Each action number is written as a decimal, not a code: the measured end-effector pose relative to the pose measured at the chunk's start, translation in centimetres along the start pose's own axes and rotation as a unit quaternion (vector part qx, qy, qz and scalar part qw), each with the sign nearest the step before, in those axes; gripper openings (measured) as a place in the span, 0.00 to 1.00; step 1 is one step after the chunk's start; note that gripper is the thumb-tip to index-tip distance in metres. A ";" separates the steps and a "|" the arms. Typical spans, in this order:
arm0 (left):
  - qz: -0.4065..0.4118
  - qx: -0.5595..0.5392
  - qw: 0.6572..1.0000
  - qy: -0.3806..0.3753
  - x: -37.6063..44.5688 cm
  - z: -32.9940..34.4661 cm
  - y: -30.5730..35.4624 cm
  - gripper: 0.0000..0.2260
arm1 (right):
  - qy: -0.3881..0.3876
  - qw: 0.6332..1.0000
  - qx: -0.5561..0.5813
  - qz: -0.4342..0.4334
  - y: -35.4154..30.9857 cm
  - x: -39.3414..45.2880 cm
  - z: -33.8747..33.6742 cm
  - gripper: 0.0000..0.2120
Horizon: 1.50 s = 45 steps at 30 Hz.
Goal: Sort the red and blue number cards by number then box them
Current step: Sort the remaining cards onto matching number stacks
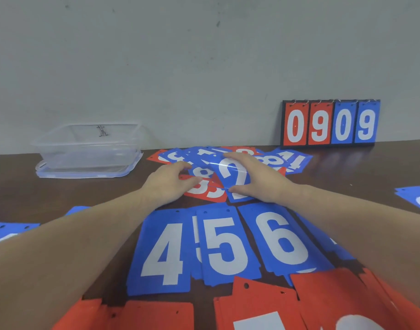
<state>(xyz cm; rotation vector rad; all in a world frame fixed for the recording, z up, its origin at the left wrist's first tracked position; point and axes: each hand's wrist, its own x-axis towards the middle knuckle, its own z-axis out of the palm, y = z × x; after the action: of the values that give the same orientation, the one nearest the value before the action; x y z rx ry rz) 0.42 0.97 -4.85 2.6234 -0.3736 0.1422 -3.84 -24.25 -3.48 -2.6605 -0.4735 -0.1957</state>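
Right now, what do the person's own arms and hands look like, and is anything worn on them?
Two bare forearms reach in from the bottom corners. The left hand and right hand show no gloves, rings, watch or bands, and no sleeve reaches into view on either arm.

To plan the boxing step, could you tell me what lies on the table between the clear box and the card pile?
Only bare brown table, in the head view, separates the clear box from the card pile.

Blue cards (224,244), red cards (259,306), white numerals.
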 end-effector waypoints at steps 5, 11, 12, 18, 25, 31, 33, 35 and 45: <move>-0.017 0.049 0.984 -0.170 0.3 -0.4 0.7 0.40 | 0.028 0.998 0.048 0.026 -0.2 -0.6 0.0 0.43; 0.003 0.073 0.991 -0.115 0.2 -0.2 0.9 0.37 | 0.100 0.988 0.108 0.049 -0.1 -0.5 -0.3 0.42; 0.004 0.068 0.993 -0.101 0.1 -0.3 0.9 0.36 | 0.108 0.986 0.118 0.053 -0.2 -0.6 -0.4 0.42; -0.002 0.059 0.998 0.011 -0.8 -2.3 1.2 0.34 | 0.144 0.967 0.193 0.079 -0.8 -1.7 -0.9 0.43; -0.029 -0.104 0.991 0.074 -4.2 -6.1 1.3 0.22 | 0.163 0.902 0.374 0.142 -3.4 -4.9 -2.1 0.35; -0.008 -0.195 0.980 0.045 -9.1 -8.7 3.1 0.26 | 0.114 0.878 0.432 0.171 -7.0 -8.9 -3.7 0.13; 0.005 -0.200 0.979 0.027 -11.2 -9.5 3.7 0.27 | 0.105 0.887 0.422 0.157 -8.4 -10.6 -4.1 0.09; 0.018 -0.189 0.982 0.008 -13.2 -10.0 4.4 0.28 | 0.102 0.891 0.418 0.148 -9.9 -12.3 -4.2 0.08; 0.105 -0.165 0.978 -0.069 -22.0 -11.4 7.5 0.25 | 0.038 0.890 0.430 0.147 -15.7 -19.1 -3.9 0.12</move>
<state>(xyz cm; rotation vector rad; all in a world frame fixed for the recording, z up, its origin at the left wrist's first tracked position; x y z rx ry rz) -23.18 5.32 4.86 2.2667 -0.6625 -0.0316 -27.50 -18.28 2.10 -1.8018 -0.0762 0.0131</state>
